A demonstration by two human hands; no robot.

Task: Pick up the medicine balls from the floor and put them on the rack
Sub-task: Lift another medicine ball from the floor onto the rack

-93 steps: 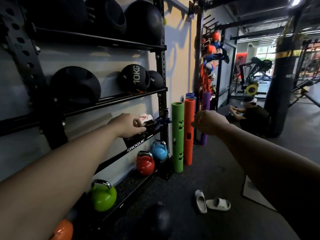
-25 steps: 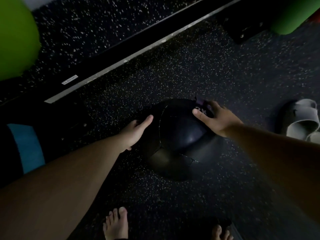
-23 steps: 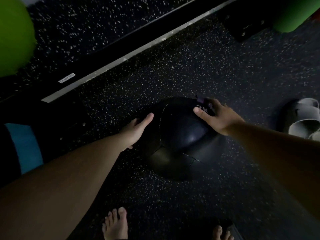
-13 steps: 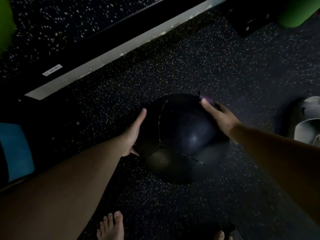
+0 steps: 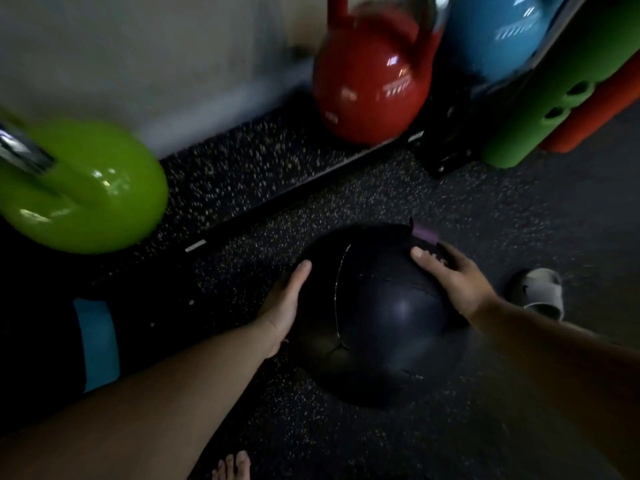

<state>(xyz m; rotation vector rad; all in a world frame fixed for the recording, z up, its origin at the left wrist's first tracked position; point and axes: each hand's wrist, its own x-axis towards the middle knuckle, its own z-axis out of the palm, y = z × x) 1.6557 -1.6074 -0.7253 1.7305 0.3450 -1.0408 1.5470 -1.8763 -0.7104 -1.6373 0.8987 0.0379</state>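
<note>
A large black medicine ball (image 5: 377, 317) with a purple patch near its top is in the middle of the head view, just above the speckled black floor. My left hand (image 5: 282, 306) presses flat against its left side. My right hand (image 5: 453, 278) grips its upper right side with fingers spread. Both hands hold the ball between them. Whether its underside still touches the floor is hidden. Only the rack's base rail (image 5: 294, 192) and a black foot (image 5: 446, 147) show; the shelves are out of view.
On the rack's base stand a green kettlebell (image 5: 83, 188), a red kettlebell (image 5: 370, 84) and a blue kettlebell (image 5: 498, 32). Green (image 5: 550, 88) and orange (image 5: 595, 109) foam rollers stand at the right. A grey slipper (image 5: 540, 292) lies right of the ball. My bare toes (image 5: 232, 467) show below.
From reaching at the rack, I bent down and clamped both hands on the ball. In the last half second the view tilted up, bringing the kettlebells and rollers into sight.
</note>
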